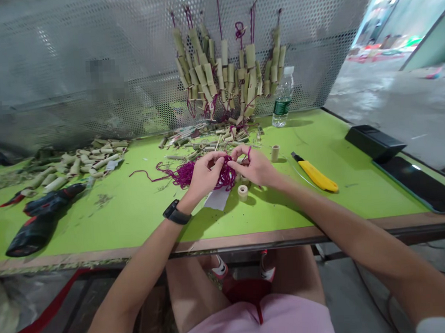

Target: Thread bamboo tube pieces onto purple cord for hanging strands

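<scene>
My left hand (206, 175) and my right hand (259, 166) meet over a tangled heap of purple cord (184, 174) on the green table. Thumb and fingers of both are pinched together on the cord, with only a small gap between the hands; the exact spot they grip is partly hidden by the fingers. A purple loop shows at the right forefinger. Beside the right hand stands a short bamboo tube (275, 154), and another bamboo ring (243, 193) sits just below the hands. A scrap of white paper (217, 199) lies under the cord's near edge.
A yellow utility knife (316, 173) lies right of my hands, then a black box (374, 141) and a phone (421, 182). At left are a power drill (46, 215) and cut bamboo pieces (82, 161). Strung bamboo (202, 63) hangs behind, near a water bottle (283, 101).
</scene>
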Available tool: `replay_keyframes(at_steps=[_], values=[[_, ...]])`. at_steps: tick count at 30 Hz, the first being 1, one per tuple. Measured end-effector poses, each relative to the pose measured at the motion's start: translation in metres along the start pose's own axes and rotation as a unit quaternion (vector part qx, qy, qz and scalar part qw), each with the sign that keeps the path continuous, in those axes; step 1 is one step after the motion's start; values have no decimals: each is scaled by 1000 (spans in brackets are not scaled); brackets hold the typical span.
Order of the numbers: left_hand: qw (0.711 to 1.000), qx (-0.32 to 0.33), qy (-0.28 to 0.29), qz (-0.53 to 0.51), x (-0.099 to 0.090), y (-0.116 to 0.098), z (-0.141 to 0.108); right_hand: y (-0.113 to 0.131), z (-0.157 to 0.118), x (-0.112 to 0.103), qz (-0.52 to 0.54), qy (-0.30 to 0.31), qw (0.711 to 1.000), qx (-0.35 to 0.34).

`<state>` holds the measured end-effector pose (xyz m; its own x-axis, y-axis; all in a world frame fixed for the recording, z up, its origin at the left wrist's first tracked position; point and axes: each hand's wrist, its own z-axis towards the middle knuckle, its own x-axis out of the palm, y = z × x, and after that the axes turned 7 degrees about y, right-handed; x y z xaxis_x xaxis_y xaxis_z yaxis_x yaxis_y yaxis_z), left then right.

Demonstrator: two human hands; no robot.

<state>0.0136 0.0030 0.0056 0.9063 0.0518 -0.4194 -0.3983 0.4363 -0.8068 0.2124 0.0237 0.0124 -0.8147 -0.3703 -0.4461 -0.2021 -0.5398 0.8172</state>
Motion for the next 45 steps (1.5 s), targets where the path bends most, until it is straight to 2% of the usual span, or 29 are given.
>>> replay_keyframes(at_steps=[8, 20, 24, 27, 32, 33, 35, 36, 38, 39, 40, 41, 42, 45], values=[[1000, 4, 7, -8, 1, 0, -1, 2, 0, -3, -39, -4, 999, 3], [1000, 8, 12, 3, 1, -2, -2, -6, 3, -3, -87, -25, 995, -31], [999, -4, -18, 27, 0, 4, 0, -4, 4, -6, -26, -15, 1000, 3], [998, -22, -37, 46, -1, 9, 2, -1, 5, -7, 48, 31, 998, 26], [998, -18, -45, 46, -2, 12, 3, 2, 4, -10, 84, 77, 993, 37], [998, -17, -48, 45, -3, 11, 3, 2, 4, -13, 105, 108, 988, 43], [997, -17, -54, 44, -4, 9, 3, 4, 3, -20, 155, 228, 959, 63], [997, -19, -56, 41, -4, 8, 3, 6, 2, -23, 172, 310, 932, 75], [998, -26, -54, 25, -5, 7, 3, 8, 1, -28, 175, 477, 855, 102], [998, -28, -52, 13, -6, 7, 4, 10, 0, -29, 166, 536, 821, 108], [998, -30, -49, 0, -6, 6, 4, 10, 0, -29, 158, 566, 802, 108], [998, -31, -44, -15, -6, 6, 4, 11, -1, -27, 158, 566, 803, 102], [998, -33, -36, -29, -7, 5, 4, 11, -1, -24, 170, 536, 822, 91], [997, -37, -5, -73, -7, 4, 3, 9, 0, -16, 250, 354, 900, 42]])
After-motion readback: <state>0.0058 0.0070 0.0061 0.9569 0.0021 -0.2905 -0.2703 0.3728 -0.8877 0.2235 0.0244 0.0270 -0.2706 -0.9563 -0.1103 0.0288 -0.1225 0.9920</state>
